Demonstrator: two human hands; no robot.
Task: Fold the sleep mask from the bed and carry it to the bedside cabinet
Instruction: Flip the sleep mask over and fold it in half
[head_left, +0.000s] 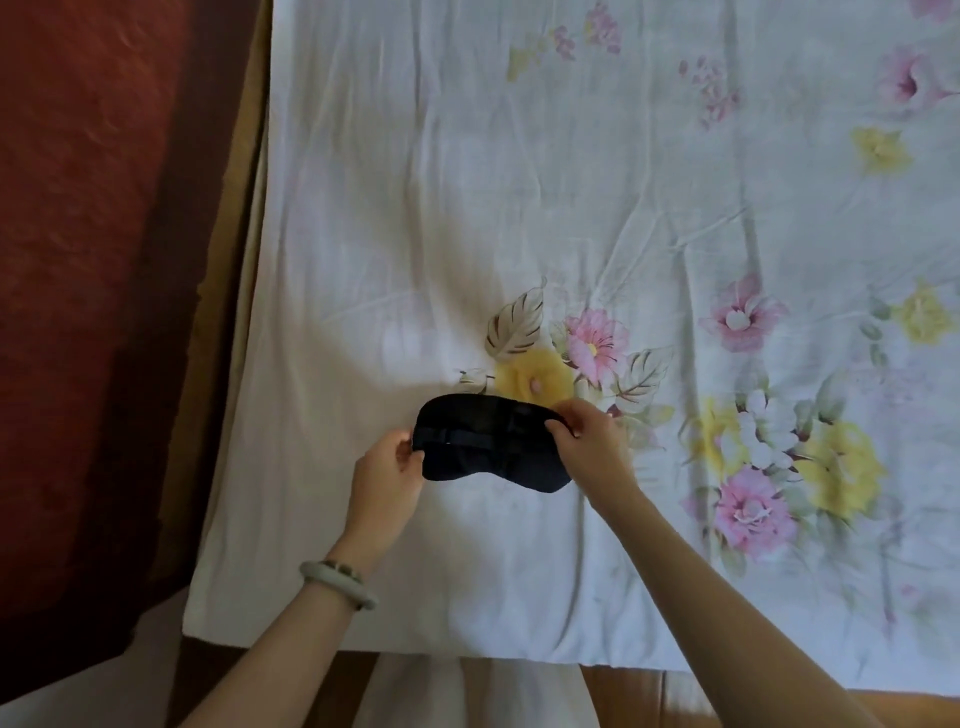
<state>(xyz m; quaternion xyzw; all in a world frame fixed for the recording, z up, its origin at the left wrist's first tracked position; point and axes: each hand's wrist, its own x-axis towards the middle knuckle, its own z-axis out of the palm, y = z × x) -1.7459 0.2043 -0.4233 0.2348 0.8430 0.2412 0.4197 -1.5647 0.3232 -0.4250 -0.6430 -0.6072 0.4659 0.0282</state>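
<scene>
Head view. White floral-print bed sheet fills the frame; one black fabric sleep mask, unfolded, lies near its front edge. Two hands: left hand and right hand, each grip pinched on a mask end. Risk: the strap may snag or spring the fold open. No cabinet visible.

Pale bangle, dark red cloth, wooden floor

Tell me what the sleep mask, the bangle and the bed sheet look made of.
Sleep mask: soft matte black fabric, limp between both hands, with a webbing-like strap. Bangle: smooth pale green, glossy, probably jade or glass. Bed sheet: thin woven cloth, maybe cotton, creased, with a printed flower pattern.
</scene>
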